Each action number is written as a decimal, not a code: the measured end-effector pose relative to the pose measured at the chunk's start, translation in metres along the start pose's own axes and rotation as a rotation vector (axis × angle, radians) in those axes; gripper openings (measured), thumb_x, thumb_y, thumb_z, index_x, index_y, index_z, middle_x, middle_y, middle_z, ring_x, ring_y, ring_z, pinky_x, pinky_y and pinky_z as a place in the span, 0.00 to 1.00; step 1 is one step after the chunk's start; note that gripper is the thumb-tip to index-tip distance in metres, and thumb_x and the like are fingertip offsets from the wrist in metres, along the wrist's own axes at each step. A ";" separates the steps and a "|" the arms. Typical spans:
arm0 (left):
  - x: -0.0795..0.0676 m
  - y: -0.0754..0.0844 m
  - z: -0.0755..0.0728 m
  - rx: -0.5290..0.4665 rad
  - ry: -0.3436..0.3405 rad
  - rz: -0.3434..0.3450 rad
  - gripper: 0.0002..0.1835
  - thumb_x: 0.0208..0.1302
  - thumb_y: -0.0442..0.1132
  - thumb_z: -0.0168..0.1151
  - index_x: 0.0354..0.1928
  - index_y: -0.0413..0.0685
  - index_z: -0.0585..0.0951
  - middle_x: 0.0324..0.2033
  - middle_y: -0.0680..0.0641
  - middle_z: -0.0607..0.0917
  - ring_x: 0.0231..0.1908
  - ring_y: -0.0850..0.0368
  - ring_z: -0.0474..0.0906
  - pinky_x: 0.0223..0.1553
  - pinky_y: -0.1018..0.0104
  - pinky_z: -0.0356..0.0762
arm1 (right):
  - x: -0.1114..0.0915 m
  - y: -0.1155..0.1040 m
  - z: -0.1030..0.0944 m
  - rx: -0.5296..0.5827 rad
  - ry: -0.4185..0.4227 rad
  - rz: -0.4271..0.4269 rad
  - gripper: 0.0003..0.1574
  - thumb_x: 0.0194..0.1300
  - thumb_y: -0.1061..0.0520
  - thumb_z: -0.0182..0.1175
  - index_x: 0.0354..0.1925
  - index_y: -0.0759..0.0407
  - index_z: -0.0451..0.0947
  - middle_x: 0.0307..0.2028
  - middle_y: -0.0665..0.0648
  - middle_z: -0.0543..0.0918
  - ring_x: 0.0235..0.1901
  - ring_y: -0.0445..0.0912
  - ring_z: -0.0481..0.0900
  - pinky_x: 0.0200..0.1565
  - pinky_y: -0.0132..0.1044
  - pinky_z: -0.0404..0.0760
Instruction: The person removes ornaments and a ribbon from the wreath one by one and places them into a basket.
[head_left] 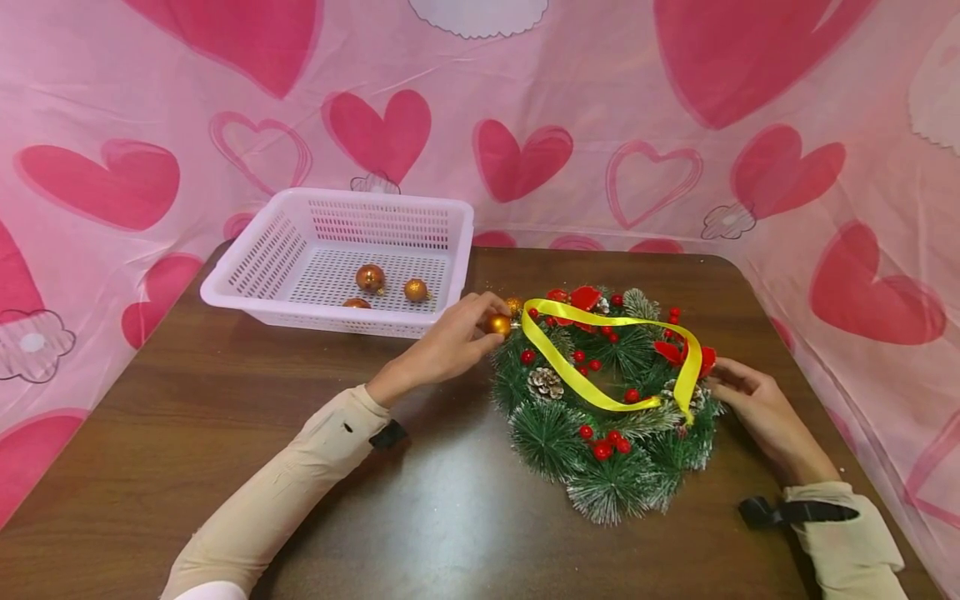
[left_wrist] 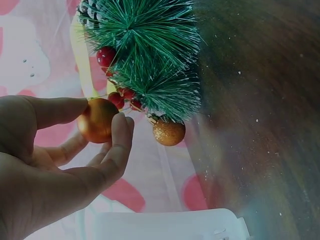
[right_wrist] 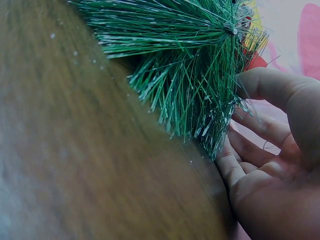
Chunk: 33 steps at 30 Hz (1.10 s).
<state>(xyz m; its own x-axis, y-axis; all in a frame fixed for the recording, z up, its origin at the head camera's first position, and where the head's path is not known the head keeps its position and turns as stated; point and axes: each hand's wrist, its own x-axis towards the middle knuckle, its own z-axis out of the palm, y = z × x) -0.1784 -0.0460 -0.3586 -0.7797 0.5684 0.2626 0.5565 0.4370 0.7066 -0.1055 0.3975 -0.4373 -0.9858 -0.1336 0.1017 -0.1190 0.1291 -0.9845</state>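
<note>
A green Christmas wreath (head_left: 551, 437) with red berries, pinecones and red flowers lies on the table. A yellow ribbon (head_left: 581, 385) loops across its top. My left hand (head_left: 453, 340) pinches a shiny gold ball ornament (left_wrist: 97, 120) between thumb and fingers, beside the wreath's upper left edge. Just past it, a glittery gold ball (left_wrist: 169, 132) hangs against the greenery. My right hand (head_left: 765, 417) holds the wreath's right edge near a red flower (head_left: 705, 360), with the fingers (right_wrist: 270, 131) bent around the bristly needles and partly hidden behind them.
At the back left stands a white plastic basket (head_left: 247, 302) with a copper ball (head_left: 370, 277), a glittery gold ball (head_left: 416, 290) and another ball partly hidden by its front wall. A pink heart-print cloth (head_left: 592, 92) hangs behind the brown wooden table (head_left: 420, 517).
</note>
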 end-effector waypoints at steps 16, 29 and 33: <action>-0.001 0.006 -0.003 0.001 0.028 0.018 0.15 0.66 0.29 0.63 0.53 0.37 0.75 0.46 0.40 0.78 0.47 0.49 0.79 0.48 0.66 0.81 | 0.000 -0.001 0.001 -0.002 0.004 0.002 0.27 0.69 0.73 0.52 0.51 0.43 0.79 0.45 0.40 0.84 0.45 0.31 0.81 0.46 0.19 0.75; -0.002 0.008 -0.012 -0.029 0.044 0.041 0.15 0.66 0.28 0.62 0.53 0.35 0.75 0.47 0.38 0.79 0.47 0.48 0.80 0.51 0.62 0.80 | -0.001 -0.003 0.001 -0.031 0.014 0.028 0.26 0.70 0.71 0.54 0.52 0.42 0.79 0.45 0.39 0.84 0.44 0.30 0.81 0.45 0.19 0.75; -0.001 0.008 -0.014 -0.040 0.061 0.046 0.15 0.65 0.28 0.63 0.53 0.35 0.75 0.47 0.38 0.79 0.47 0.48 0.80 0.51 0.62 0.80 | 0.000 -0.003 0.000 -0.033 0.008 0.032 0.25 0.70 0.71 0.53 0.52 0.42 0.79 0.45 0.39 0.84 0.45 0.31 0.81 0.46 0.19 0.74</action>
<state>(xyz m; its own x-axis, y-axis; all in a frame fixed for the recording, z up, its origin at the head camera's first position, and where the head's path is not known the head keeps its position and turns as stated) -0.1773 -0.0529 -0.3443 -0.7701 0.5434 0.3343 0.5816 0.3825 0.7180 -0.1047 0.3970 -0.4349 -0.9901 -0.1210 0.0716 -0.0912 0.1652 -0.9820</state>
